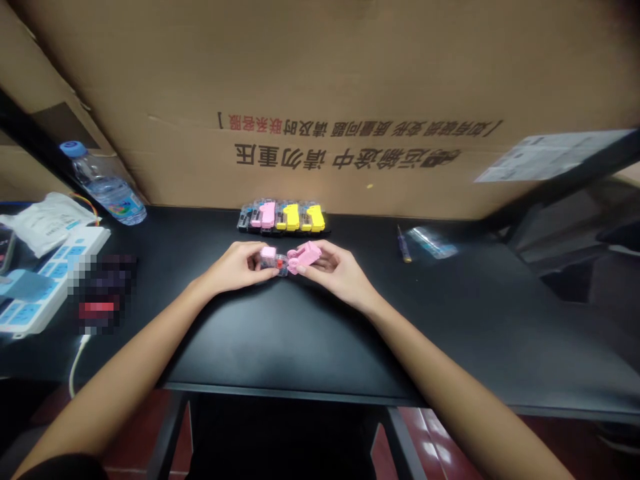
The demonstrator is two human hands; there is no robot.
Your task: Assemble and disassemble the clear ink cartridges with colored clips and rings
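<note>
My left hand (239, 267) is closed on a small clear ink cartridge with a pink top (273, 259), held just above the black table (280, 333). My right hand (336, 268) pinches a pink plastic clip (304, 257) right beside that cartridge; the two pieces touch or nearly touch. Behind my hands, against the cardboard, lies a row of several cartridges (283, 217) with pink and yellow clips.
A big cardboard box (320, 100) walls off the back of the table. At the left are a water bottle (106, 185), a white bag (47, 220) and a power strip (45, 280). A small screwdriver (404, 245) and clear wrapper (433, 241) lie to the right.
</note>
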